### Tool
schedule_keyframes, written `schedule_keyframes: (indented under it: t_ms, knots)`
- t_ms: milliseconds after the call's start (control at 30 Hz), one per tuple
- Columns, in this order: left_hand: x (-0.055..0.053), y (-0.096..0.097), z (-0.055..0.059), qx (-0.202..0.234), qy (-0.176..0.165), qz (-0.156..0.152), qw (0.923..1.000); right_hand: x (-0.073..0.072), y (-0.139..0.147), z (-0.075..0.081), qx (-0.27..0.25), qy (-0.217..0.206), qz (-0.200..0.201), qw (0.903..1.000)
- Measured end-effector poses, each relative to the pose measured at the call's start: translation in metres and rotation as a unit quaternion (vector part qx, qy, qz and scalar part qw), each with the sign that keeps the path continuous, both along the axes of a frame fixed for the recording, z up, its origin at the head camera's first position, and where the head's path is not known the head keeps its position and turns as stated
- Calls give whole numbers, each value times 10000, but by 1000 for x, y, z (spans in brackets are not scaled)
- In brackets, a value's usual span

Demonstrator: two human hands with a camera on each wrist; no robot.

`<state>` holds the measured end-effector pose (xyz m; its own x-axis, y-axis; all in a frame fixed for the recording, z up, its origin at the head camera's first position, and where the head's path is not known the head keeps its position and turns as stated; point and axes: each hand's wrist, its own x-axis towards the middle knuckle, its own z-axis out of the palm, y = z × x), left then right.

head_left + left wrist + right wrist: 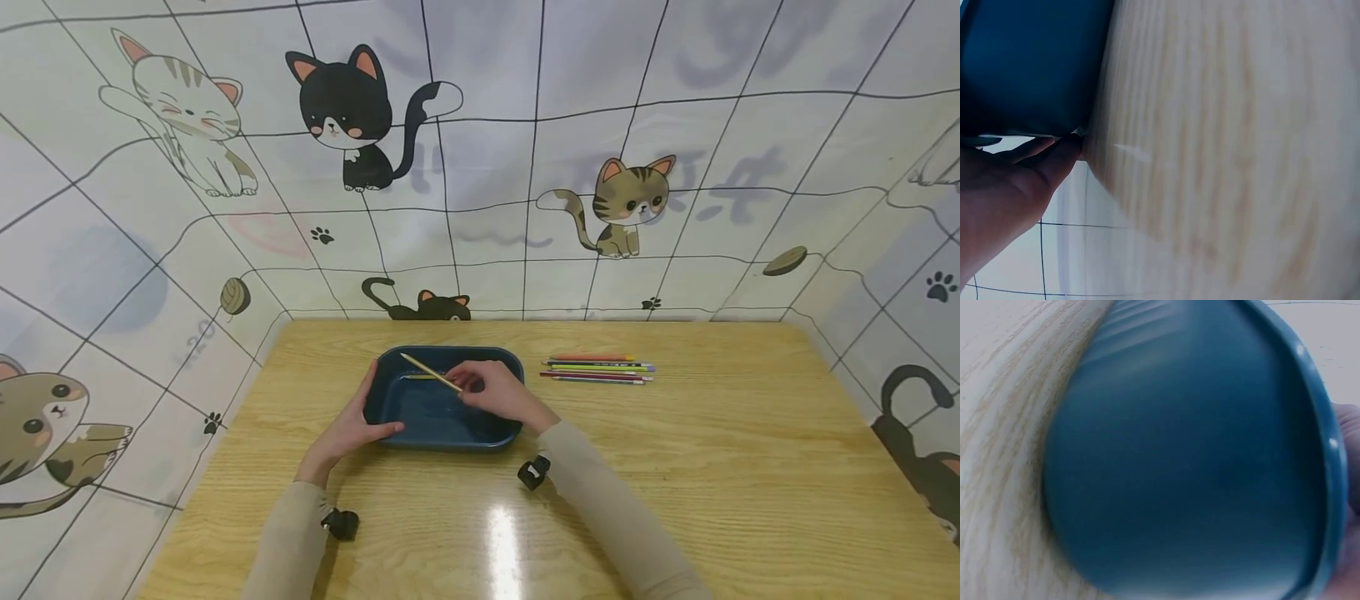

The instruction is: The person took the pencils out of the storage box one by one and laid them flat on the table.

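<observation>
A dark blue rectangular basin (450, 444) stands on the table. My left hand (349, 428) holds its left end, thumb over the near rim and fingers along the outer side; in the left wrist view those fingers touch the basin's outer wall. Over the basin's interior, my right hand (501, 392) pinches a light wood-coloured pencil (420, 364), tilted with its far end up and to the left. Beneath it another yellowish pencil (415, 377) lies in the basin. The right wrist view mostly shows the basin's outer wall (1185, 462); the held pencil is hidden there.
Several coloured pencils (598, 367) lie side by side on the wooden table (750, 467), right of the basin. A cat-printed cloth (495, 167) hangs behind the table and along both sides. Each wrist carries a small black camera.
</observation>
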<state>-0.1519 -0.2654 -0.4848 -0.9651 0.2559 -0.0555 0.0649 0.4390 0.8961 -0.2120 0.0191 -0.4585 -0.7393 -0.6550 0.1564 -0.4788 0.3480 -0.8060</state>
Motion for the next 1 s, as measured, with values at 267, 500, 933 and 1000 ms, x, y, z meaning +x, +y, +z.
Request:
schedule_keyframes:
  t_ms: [267, 500, 933, 1000]
  knots:
    - [0, -1, -4, 9, 36, 24, 10000, 6, 19, 8, -457, -303, 87, 9985]
    - [4, 4, 9, -67, -12, 23, 10000, 8, 38, 7, -379, -284, -16, 9989]
    - [14, 13, 33, -51, -112, 36, 9999, 16, 72, 11, -365, -256, -382, 9983]
    - [13, 13, 32, -60, -104, 20, 9999, 16, 78, 11, -330, -196, -412, 9984]
